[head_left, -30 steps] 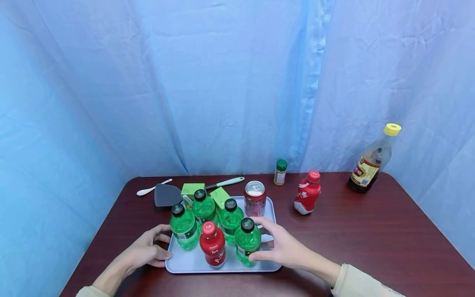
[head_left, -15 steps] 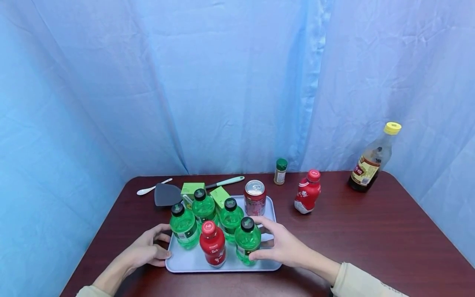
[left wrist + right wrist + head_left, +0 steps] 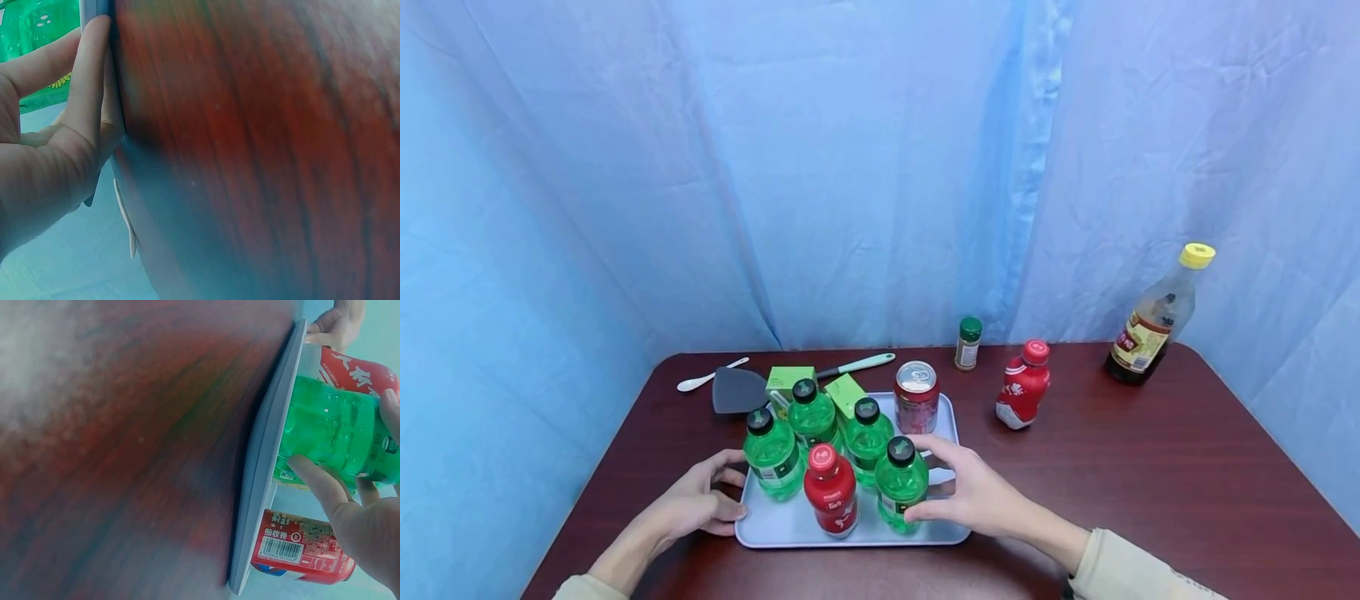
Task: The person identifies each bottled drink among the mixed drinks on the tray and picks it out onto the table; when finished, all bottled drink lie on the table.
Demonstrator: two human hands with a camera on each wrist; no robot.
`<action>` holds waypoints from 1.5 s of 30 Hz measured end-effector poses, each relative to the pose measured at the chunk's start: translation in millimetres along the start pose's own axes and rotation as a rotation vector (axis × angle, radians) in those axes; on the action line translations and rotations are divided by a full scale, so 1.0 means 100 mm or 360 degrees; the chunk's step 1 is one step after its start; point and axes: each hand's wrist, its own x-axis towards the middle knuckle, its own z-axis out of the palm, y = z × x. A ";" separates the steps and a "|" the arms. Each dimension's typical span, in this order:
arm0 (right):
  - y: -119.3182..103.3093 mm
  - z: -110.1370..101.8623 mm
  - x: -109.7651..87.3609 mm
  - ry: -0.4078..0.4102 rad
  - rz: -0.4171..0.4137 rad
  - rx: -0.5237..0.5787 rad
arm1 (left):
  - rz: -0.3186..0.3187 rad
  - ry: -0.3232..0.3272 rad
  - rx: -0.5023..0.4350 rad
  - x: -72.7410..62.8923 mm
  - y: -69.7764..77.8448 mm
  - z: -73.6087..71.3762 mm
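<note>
In the head view a pale grey tray lies on the table. My left hand holds its left rim, fingertips at the edge. My right hand is round a green plastic bottle with a black cap, standing at the tray's front right; in the right wrist view thumb and fingers span this bottle. Beside it stands a red drink bottle. Several like green bottles and a red drink can also stand on the tray.
Behind the tray lie a spatula, a white spoon and two green boxes. A spice jar, another red bottle and a dark sauce bottle stand to the right. Blue curtains surround the table.
</note>
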 end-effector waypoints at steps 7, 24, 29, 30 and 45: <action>0.01 -0.01 -0.01 0.0013 -0.0008 0.0001 | 0.0009 0.0009 -0.0004 0.02 0.00 0.02; -0.01 0.03 0.02 0.0051 -0.0048 0.0001 | 0.0002 0.0009 0.0040 -0.02 0.01 -0.07; -0.03 0.00 -0.02 0.0045 -0.0054 -0.0001 | 0.0010 0.0005 0.0014 0.00 -0.02 -0.03; -0.03 0.00 -0.02 0.0044 -0.0051 0.0002 | 0.0012 0.0003 0.0007 0.01 -0.03 -0.02; -0.04 -0.11 -0.09 0.0108 -0.0117 0.0008 | -0.0004 0.0031 0.0018 0.04 -0.03 0.00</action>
